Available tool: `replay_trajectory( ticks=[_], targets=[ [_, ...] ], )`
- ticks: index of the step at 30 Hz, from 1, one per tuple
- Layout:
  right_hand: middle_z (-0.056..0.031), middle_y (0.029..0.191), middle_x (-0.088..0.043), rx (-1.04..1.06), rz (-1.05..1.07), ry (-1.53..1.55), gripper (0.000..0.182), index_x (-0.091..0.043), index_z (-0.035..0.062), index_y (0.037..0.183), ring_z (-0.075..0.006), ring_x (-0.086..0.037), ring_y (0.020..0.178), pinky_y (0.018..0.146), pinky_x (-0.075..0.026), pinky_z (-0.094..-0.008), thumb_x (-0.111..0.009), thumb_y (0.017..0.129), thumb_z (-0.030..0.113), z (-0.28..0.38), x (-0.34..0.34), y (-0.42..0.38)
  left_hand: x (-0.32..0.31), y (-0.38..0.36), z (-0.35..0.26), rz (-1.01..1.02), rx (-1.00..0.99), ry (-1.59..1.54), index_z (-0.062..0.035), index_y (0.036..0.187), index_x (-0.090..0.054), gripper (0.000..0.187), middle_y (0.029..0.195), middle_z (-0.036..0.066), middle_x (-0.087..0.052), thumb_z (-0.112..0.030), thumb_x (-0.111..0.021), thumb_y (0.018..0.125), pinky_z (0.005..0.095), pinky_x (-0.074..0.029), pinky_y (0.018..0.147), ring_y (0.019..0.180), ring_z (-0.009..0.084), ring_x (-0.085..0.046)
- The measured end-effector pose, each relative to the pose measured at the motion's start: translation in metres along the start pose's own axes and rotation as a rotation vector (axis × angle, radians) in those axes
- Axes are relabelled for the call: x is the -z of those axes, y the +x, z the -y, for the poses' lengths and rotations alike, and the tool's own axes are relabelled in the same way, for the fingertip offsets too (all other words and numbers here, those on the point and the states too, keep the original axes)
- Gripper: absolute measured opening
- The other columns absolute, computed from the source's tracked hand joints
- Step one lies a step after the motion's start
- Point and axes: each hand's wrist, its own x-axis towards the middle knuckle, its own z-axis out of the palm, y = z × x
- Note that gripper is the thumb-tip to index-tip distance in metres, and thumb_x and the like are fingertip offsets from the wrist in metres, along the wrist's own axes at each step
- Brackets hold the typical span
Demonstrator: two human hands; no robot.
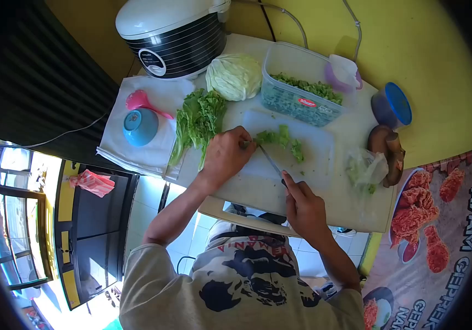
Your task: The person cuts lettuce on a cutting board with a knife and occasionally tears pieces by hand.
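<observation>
My left hand (226, 155) is closed, its fingers pinching lettuce at the left part of a translucent cutting board (318, 144). In my right hand (306, 212) is a knife (270, 160), gripped by its dark handle. The blade slants up and left, its tip close to my left fingertips. Cut lettuce pieces (283, 136) lie on the board just beyond the blade. A bunch of leafy lettuce (200, 118) rests left of the board, near my left hand. What sits inside my left fingers is mostly hidden.
Behind the board stand a cabbage (235, 77) and a clear tub (302, 110) of chopped greens. A rice cooker (172, 41), pink ladle (143, 102) and blue bowl (140, 127) are at left. At right are a plastic bag (366, 168), a brown object (385, 151) and a blue-lidded container (392, 104).
</observation>
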Motion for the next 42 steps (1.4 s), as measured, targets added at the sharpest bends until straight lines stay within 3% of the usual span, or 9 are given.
replay_trajectory(
  ticks=[14, 20, 23, 26, 29, 42],
  targets=[
    [-0.0066, 0.088, -0.064, 0.057, 0.035, -0.116, 0.060, -0.054, 0.0125, 0.151, -0.0238, -0.063, 0.055, 0.049, -0.053, -0.0385, -0.066, 0.093, 0.007, -0.006, 0.007, 0.011, 0.012, 0.000, -0.001, 0.025, -0.029, -0.123, 0.0015, 0.102, -0.070, 0.027, 0.081, 0.013, -0.072, -0.015, -0.083, 0.086, 0.0355, -0.057, 0.070, 0.071, 0.0230, -0.071],
    [-0.0053, 0.084, -0.064, 0.107, -0.076, -0.035, 0.060, -0.055, 0.0114, 0.151, -0.0197, -0.060, 0.051, 0.044, -0.047, -0.0351, -0.067, 0.092, 0.005, 0.003, 0.005, 0.004, 0.010, 0.000, 0.003, 0.013, -0.045, -0.109, 0.0020, 0.101, -0.070, 0.027, 0.081, 0.013, -0.072, -0.014, -0.084, 0.084, 0.0340, -0.057, 0.071, 0.072, 0.0211, -0.071],
    [-0.0048, 0.085, -0.064, 0.163, -0.068, -0.051, 0.060, -0.056, 0.0113, 0.150, -0.0190, -0.059, 0.050, 0.045, -0.048, -0.0345, -0.067, 0.092, 0.005, 0.005, 0.003, 0.006, 0.011, 0.001, -0.001, 0.020, -0.027, -0.125, 0.0035, 0.098, -0.068, 0.024, 0.084, 0.018, -0.074, -0.009, -0.081, 0.083, 0.0386, -0.060, 0.073, 0.076, 0.0309, -0.075],
    [-0.0048, 0.086, -0.065, 0.126, -0.031, -0.068, 0.061, -0.057, 0.0116, 0.150, -0.0198, -0.060, 0.051, 0.045, -0.050, -0.0354, -0.067, 0.091, 0.006, 0.004, 0.001, 0.010, 0.013, 0.003, 0.001, 0.039, -0.003, -0.149, 0.0034, 0.098, -0.068, 0.024, 0.082, 0.018, -0.073, -0.010, -0.081, 0.083, 0.0389, -0.059, 0.072, 0.075, 0.0310, -0.075],
    [-0.0052, 0.086, -0.065, 0.122, -0.009, -0.101, 0.061, -0.056, 0.0123, 0.150, -0.0214, -0.062, 0.052, 0.046, -0.051, -0.0367, -0.067, 0.091, 0.007, 0.000, -0.001, 0.011, 0.012, 0.004, 0.004, 0.064, 0.023, -0.117, 0.0028, 0.103, -0.071, 0.028, 0.079, 0.011, -0.071, -0.013, -0.084, 0.084, 0.0323, -0.057, 0.070, 0.071, 0.0183, -0.070],
    [-0.0065, 0.088, -0.063, 0.087, 0.039, -0.180, 0.060, -0.057, 0.0122, 0.149, -0.0242, -0.061, 0.051, 0.048, -0.052, -0.0386, -0.068, 0.090, 0.008, 0.000, 0.004, 0.017, 0.014, 0.004, 0.002, 0.086, 0.045, -0.141, 0.0030, 0.102, -0.071, 0.028, 0.077, 0.009, -0.070, -0.014, -0.085, 0.085, 0.0312, -0.056, 0.068, 0.068, 0.0162, -0.067]
  ],
)
